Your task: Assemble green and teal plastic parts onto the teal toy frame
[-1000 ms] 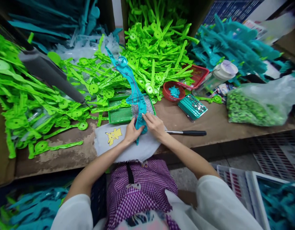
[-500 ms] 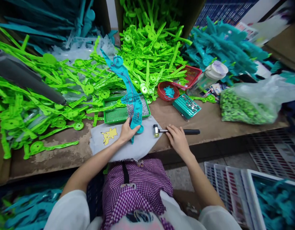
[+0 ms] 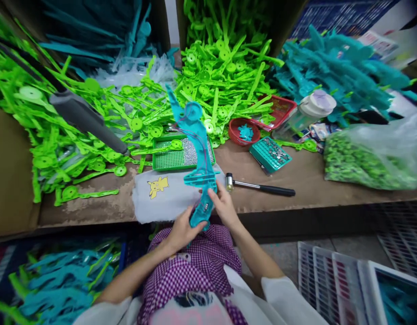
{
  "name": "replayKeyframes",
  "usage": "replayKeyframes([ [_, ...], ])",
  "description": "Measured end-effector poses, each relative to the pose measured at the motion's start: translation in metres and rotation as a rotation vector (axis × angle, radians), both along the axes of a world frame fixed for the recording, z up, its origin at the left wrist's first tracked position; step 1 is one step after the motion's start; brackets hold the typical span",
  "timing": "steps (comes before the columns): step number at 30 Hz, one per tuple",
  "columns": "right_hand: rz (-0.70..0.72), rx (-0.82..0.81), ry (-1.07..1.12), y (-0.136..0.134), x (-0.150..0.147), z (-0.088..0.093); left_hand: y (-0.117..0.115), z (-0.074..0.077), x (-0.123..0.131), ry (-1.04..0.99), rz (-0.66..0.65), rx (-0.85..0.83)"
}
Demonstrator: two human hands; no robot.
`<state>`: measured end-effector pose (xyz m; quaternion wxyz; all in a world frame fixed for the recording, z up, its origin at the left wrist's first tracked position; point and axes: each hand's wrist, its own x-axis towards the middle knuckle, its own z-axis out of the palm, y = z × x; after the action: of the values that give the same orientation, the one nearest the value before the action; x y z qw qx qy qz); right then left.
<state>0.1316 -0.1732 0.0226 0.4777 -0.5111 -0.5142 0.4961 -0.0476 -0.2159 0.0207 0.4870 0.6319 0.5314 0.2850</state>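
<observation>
I hold a long teal plastic sword-shaped piece [image 3: 196,155] with thin red wires running along it. My left hand [image 3: 182,230] grips its handle end from below, at the table's front edge. My right hand [image 3: 221,203] pinches the same handle from the right side. The piece rises away from me over a grey cloth [image 3: 168,194] printed with a yellow cartoon figure. A small hammer [image 3: 259,186] with a black handle lies on the table just right of my right hand.
A green tray [image 3: 171,159] with small metal parts sits behind the cloth. Heaps of green plastic pieces [image 3: 215,76] and teal ones [image 3: 333,67] fill the back. A red bowl [image 3: 244,131], a teal box [image 3: 270,153], a jar [image 3: 308,110] and a bag [image 3: 374,153] stand to the right.
My right hand left the hammer and came back to the teal piece's handle. Both hands drew the piece toward me, off the cloth to the table edge.
</observation>
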Motion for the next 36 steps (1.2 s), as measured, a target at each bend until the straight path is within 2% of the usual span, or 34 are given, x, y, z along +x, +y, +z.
replayKeyframes([
  [2, -0.066, -0.071, 0.041, 0.010, -0.001, 0.001, -0.007, 0.004, -0.001, -0.030, -0.068, -0.022],
  [5, -0.049, -0.077, -0.049, 0.025, 0.039, 0.007, 0.003, 0.024, -0.021, -0.048, -0.041, 0.083],
  [8, 0.191, -0.085, -0.218, 0.038, 0.088, 0.018, 0.035, 0.053, -0.044, 0.030, 0.200, 0.352],
  [10, 0.372, -0.105, -0.324, 0.049, 0.102, 0.025, 0.059, 0.070, -0.051, 0.090, 0.381, 0.538],
  [12, 0.541, -0.111, -0.422, 0.063, 0.094, 0.027, 0.079, 0.079, -0.052, 0.109, 0.520, 0.617],
  [13, 0.620, -0.091, -0.462, 0.071, 0.084, 0.028, 0.085, 0.079, -0.052, 0.112, 0.545, 0.628],
  [15, 0.732, 0.015, -0.523, 0.085, 0.058, 0.028, 0.088, 0.072, -0.054, 0.144, 0.509, 0.609],
  [16, 0.742, 0.097, -0.553, 0.090, 0.047, 0.029, 0.085, 0.066, -0.057, 0.180, 0.460, 0.590],
  [18, 0.648, 0.258, -0.625, 0.091, 0.038, 0.032, 0.074, 0.048, -0.069, 0.290, 0.381, 0.558],
  [20, 0.449, 0.342, -0.718, 0.077, 0.052, 0.035, 0.060, 0.028, -0.087, 0.424, 0.349, 0.548],
  [23, 0.148, 0.292, -0.918, 0.034, 0.101, 0.027, 0.045, 0.004, -0.114, 0.590, 0.299, 0.554],
  [25, -0.005, 0.181, -1.108, 0.005, 0.133, 0.012, 0.043, -0.004, -0.127, 0.654, 0.224, 0.534],
  [28, -0.113, 0.072, -1.201, -0.015, 0.158, -0.012, 0.048, -0.003, -0.140, 0.700, 0.076, 0.467],
  [31, -0.157, 0.057, -1.210, -0.005, 0.167, -0.026, 0.055, 0.005, -0.147, 0.709, -0.066, 0.393],
  [34, -0.195, 0.048, -1.239, 0.013, 0.177, -0.024, 0.059, 0.009, -0.153, 0.631, -0.130, 0.306],
  [36, -0.272, 0.057, -1.223, 0.016, 0.177, -0.014, 0.061, 0.008, -0.155, 0.516, -0.103, 0.249],
])
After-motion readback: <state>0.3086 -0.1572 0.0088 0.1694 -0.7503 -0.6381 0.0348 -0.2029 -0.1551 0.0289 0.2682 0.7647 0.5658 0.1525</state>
